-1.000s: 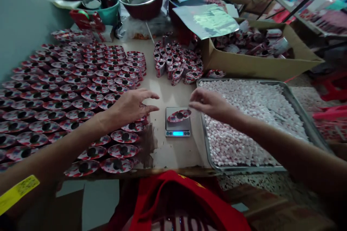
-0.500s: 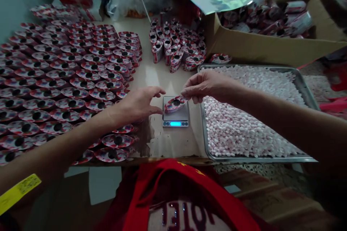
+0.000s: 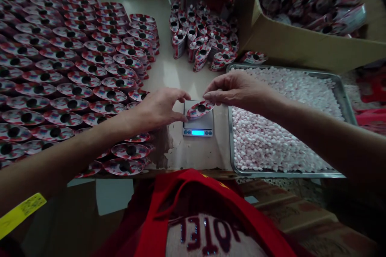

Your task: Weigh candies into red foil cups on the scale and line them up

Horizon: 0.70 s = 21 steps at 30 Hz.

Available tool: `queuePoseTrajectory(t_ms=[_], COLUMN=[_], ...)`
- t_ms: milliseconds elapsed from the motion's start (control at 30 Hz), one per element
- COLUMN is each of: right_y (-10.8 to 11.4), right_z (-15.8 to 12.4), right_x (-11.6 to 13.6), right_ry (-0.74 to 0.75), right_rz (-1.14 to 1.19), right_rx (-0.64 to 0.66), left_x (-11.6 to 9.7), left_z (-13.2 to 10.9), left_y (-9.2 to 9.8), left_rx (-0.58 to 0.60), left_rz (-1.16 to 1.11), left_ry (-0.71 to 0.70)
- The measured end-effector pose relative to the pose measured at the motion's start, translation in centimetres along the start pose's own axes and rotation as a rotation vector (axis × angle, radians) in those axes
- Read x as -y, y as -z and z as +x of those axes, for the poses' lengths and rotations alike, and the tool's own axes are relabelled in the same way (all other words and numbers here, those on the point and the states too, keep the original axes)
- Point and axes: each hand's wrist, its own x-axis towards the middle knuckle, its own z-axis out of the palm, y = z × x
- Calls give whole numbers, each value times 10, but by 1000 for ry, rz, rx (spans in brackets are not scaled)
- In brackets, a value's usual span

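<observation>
Working at an oval pack lying on the digital scale, near the worktop's front edge, left of the metal tray. Holding the left hand spread at the pack's left end; holding the right hand curled at the other, without showing clearly whether pinching it.

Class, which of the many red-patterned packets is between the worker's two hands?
The single packet over the scale; the others are elsewhere on the table or in the cardboard box.
</observation>
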Motion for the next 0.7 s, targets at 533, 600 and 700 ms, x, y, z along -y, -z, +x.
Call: queuePoseTrajectory(t_ms=[533,600,700], right_y=[-24,-30,-30], right_z=[1,4,6], right_x=[41,50,56], right_ry=[226,170,142], right_rz=[-881,-941,-949], right_rx=[166,204,208], left_x=[-2,0,4], left_z=[12,12,10], left_y=[-15,-12,-5], left_rx=[75,65,53], left_rz=[156,162,158], left_ry=[-70,-58,-30])
